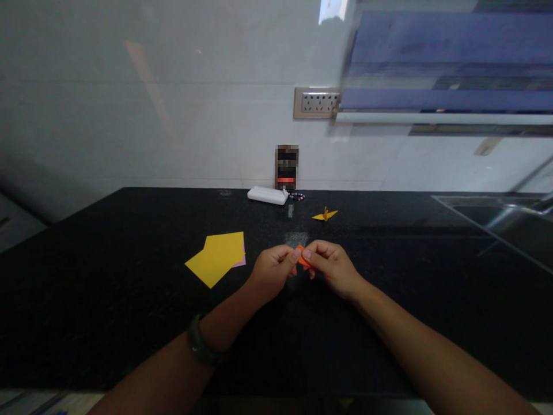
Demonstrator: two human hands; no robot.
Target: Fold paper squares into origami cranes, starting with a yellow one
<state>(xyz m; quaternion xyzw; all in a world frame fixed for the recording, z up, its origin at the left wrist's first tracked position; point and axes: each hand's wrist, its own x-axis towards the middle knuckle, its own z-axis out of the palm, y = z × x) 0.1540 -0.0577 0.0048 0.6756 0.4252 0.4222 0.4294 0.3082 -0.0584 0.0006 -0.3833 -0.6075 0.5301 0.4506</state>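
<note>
A small folded piece of orange paper [303, 257] is held between my two hands above the dark counter. My left hand [276, 265] pinches its left side, thumb on top. On the other side my right hand [330, 262] grips it between thumb and fingers. Much of the paper is hidden behind the fingertips, so its full shape does not show. A yellow origami crane [325, 215] stands beyond my right hand. To the left of my hands lie yellow paper sheets [220, 256], with a pink edge of paper showing beneath them.
The black countertop [129, 323] runs back to a tiled wall. A white oblong device [268, 196] with a beaded strap [298, 196] lies near a phone [287, 167] leaning on the wall. A sink edge [488, 230] is at right, below a wall socket [317, 103] and blue panel.
</note>
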